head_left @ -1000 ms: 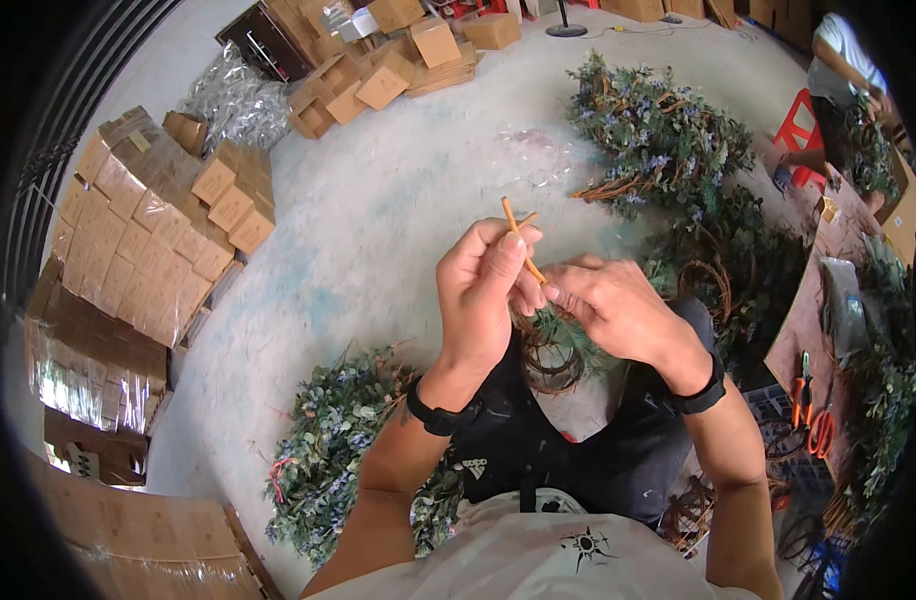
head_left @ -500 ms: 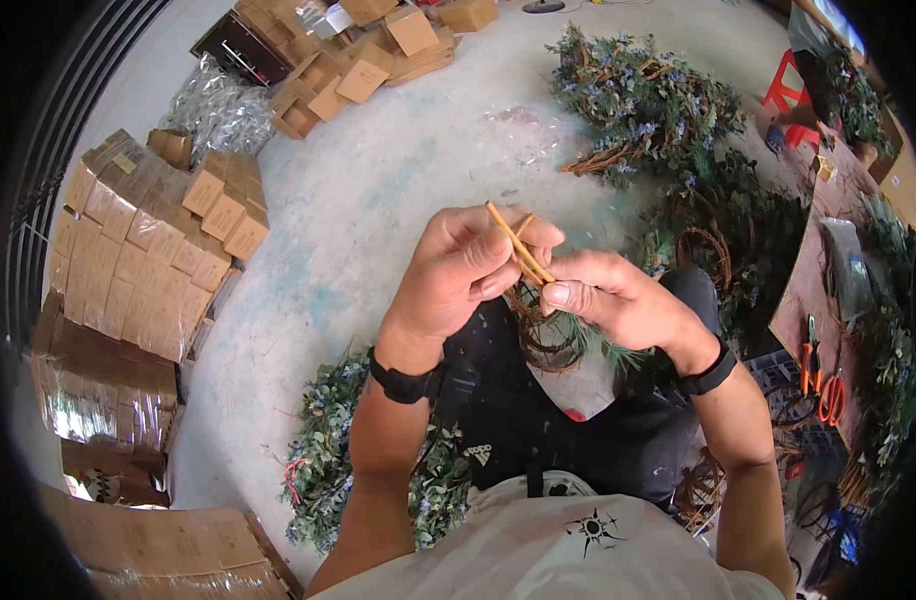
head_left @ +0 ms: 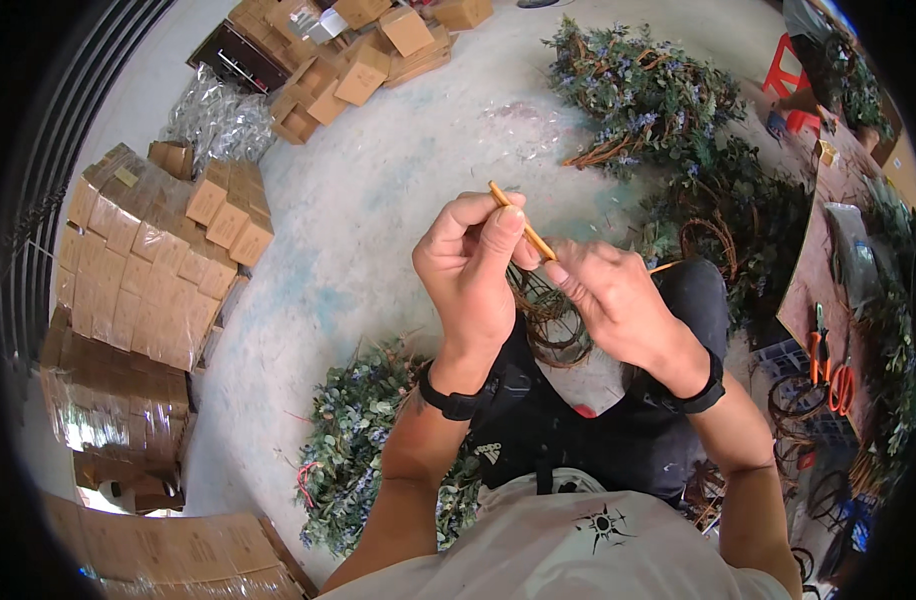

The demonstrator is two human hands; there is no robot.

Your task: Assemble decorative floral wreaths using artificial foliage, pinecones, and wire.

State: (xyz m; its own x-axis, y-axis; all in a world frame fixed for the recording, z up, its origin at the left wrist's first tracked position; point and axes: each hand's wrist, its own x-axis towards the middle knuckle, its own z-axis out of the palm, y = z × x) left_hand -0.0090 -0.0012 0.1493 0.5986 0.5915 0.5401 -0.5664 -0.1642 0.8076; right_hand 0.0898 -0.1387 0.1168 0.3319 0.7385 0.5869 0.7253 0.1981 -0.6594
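Observation:
A thin yellow-brown twig slants between my two hands above my lap. My left hand is closed on it, thumb laid along the twig and its upper end sticking out past the fingers. At the lower end my right hand pinches it with thumb and forefinger. A short yellowish tip shows beyond my right hand; whether it belongs to the same twig I cannot tell. Under the hands, between my knees, lies a ring of brown vine, partly hidden by them.
Leafy wreaths with bluish flowers lie in a pile ahead right and in another by my left leg. Orange-handled pliers and red-handled scissors are at the right table. Stacked cartons stand left.
The twig's crossing second strand no longer shows; one straight length is seen. My right hand has turned, with its knuckles up, and the green sprig beneath it is out of sight.

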